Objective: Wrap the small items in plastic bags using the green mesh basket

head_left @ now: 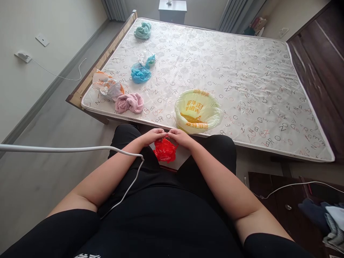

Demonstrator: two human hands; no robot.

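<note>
Barely legible, white print on the crumpled red bag

A green towel lies near the mattress's far left corner, a pink towel by its near edge. Beyond, a nightstand stands between curtains. At left, a cord runs from a socket.

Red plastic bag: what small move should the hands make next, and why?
Probably draw the left hand and right hand slightly apart, gently, to spread the red plastic bag. Both seem to pinch its top, fingertips close together, and it is crumpled below them. I can't tell whether it is knotted there, so a light pull seems safest.
</note>
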